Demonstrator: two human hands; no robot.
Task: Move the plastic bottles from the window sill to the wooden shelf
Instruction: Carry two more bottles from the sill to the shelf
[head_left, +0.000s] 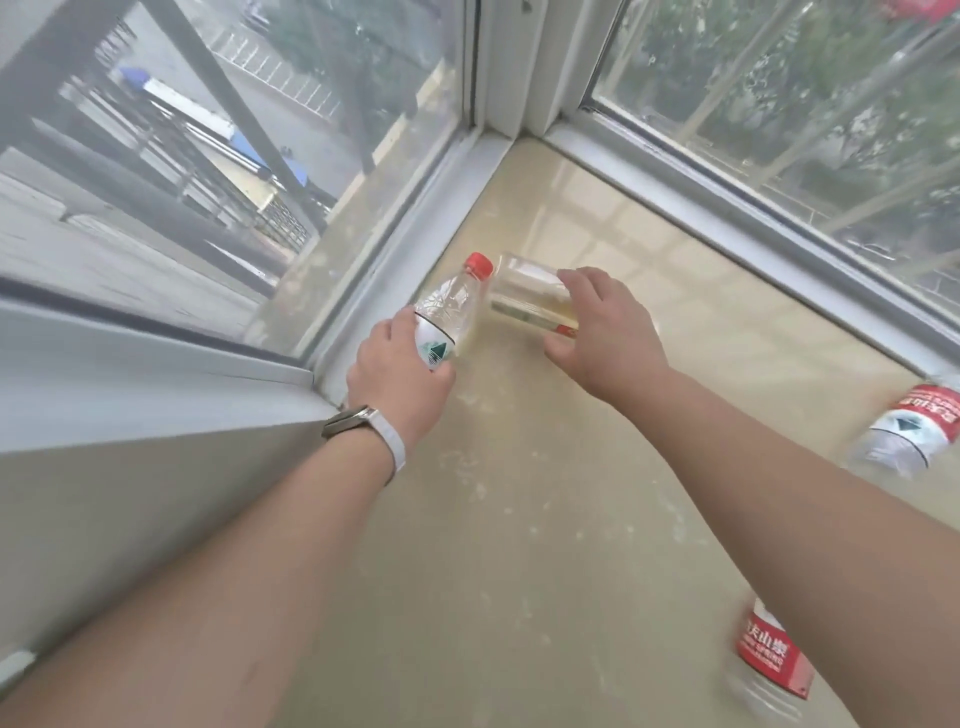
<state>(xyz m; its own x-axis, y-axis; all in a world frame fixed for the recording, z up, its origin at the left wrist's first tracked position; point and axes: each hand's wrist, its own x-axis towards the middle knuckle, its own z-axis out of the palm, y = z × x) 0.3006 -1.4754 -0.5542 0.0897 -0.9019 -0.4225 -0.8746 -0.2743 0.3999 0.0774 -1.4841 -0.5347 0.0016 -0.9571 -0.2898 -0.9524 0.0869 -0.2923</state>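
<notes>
My left hand (397, 374) grips a clear plastic bottle with a red cap (451, 306) by its labelled lower half, tilted toward the window corner. Beside it, my right hand (602, 327) holds a second clear bottle (524, 296) that lies on its side on the beige window sill (519, 493), fingers over its top and thumb underneath. Two more bottles with red labels lie on the sill: one at the right edge (906, 434), one at the bottom right (766, 660). The wooden shelf is out of view.
White window frames (415, 218) meet in the corner behind the bottles and bound the sill on the left and far right. A grey wall ledge (156, 395) runs along the left. A watch with a white strap sits on my left wrist (363, 428).
</notes>
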